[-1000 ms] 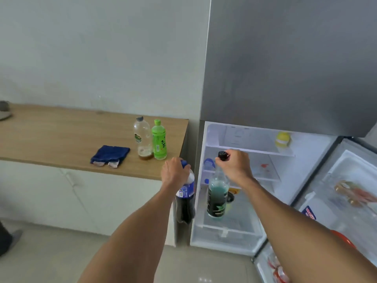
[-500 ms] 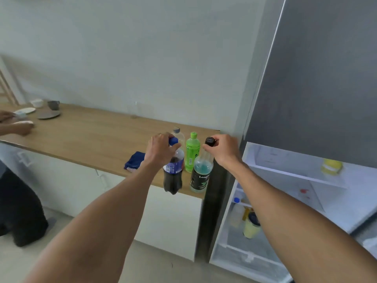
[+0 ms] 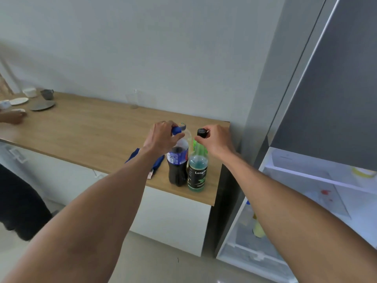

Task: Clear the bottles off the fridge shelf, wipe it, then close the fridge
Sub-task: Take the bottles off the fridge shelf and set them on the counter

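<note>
My left hand (image 3: 162, 137) grips the blue cap of a dark cola bottle (image 3: 177, 166), which stands on the wooden counter (image 3: 81, 135) near its right end. My right hand (image 3: 216, 140) pinches the black cap of a teal-liquid bottle (image 3: 197, 172) standing right beside it. Behind them a clear bottle (image 3: 186, 130) and a green bottle (image 3: 197, 145) are mostly hidden. A blue cloth (image 3: 157, 163) lies left of the cola, partly under my forearm. The open fridge (image 3: 306, 180) is at the right, its glass shelf (image 3: 318, 198) showing a red stain.
Inside the fridge, a yellow item (image 3: 363, 172) sits on the upper shelf and a yellowish bottle (image 3: 258, 229) lower down. A clear cup (image 3: 134, 99) stands by the wall. Plates and cups (image 3: 40, 103) and another person's hand (image 3: 14, 117) are at the counter's far left.
Both hands carried the cola and teal bottles from the fridge leftward to the counter; the bottles now rest on its surface in front of the green and clear bottles.
</note>
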A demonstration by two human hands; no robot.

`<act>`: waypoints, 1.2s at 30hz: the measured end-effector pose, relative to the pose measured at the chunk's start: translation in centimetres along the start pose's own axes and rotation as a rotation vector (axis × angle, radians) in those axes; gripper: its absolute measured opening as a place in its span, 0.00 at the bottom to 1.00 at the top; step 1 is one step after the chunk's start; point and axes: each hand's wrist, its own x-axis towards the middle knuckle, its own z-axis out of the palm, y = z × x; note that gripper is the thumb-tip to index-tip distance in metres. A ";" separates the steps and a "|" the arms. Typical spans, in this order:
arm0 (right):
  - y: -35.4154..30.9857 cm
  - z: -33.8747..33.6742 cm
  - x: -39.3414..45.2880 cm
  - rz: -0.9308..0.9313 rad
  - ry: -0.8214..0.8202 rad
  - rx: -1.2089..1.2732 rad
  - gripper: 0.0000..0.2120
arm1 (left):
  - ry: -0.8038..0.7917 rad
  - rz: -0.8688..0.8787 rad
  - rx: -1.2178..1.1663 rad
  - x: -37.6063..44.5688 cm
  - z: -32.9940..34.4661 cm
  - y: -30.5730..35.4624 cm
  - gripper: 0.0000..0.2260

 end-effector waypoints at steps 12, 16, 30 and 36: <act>-0.3 1.0 -0.6 0.078 0.054 0.057 0.30 | -0.052 -0.022 -0.138 -0.5 -1.0 0.2 0.25; -1.7 1.7 -4.1 -0.158 0.225 0.033 0.16 | -0.064 -0.083 -0.183 -2.4 -3.3 -0.9 0.31; -4.9 21.1 -2.8 0.131 -0.414 0.073 0.18 | -0.276 -0.463 -0.049 -6.6 -2.6 -18.8 0.29; -2.6 29.0 1.3 0.312 -0.329 0.091 0.25 | -0.375 -0.533 -0.092 -1.9 3.3 -25.0 0.28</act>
